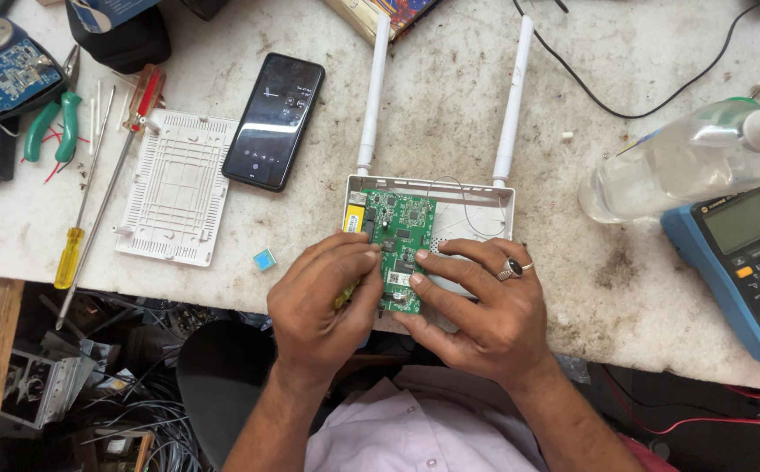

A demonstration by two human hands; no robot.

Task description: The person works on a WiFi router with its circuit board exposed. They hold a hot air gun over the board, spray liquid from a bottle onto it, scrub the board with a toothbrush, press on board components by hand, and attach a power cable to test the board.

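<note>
Workbench [485, 70]: white router shell [476, 203] (lidless) holds green circuit board [404, 229].

Both forearms reach forward, left hand [319, 301] and right hand [485, 306] close together, fingers curled inward, thumbs tucked.

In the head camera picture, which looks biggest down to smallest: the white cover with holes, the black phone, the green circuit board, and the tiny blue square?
1. white cover
2. black phone
3. green circuit board, partly hidden by both hands, so its rank against the phone is unsure
4. tiny blue square

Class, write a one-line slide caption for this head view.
Left hand and right hand grip a green circuit board in an open white plastic router case.
</note>
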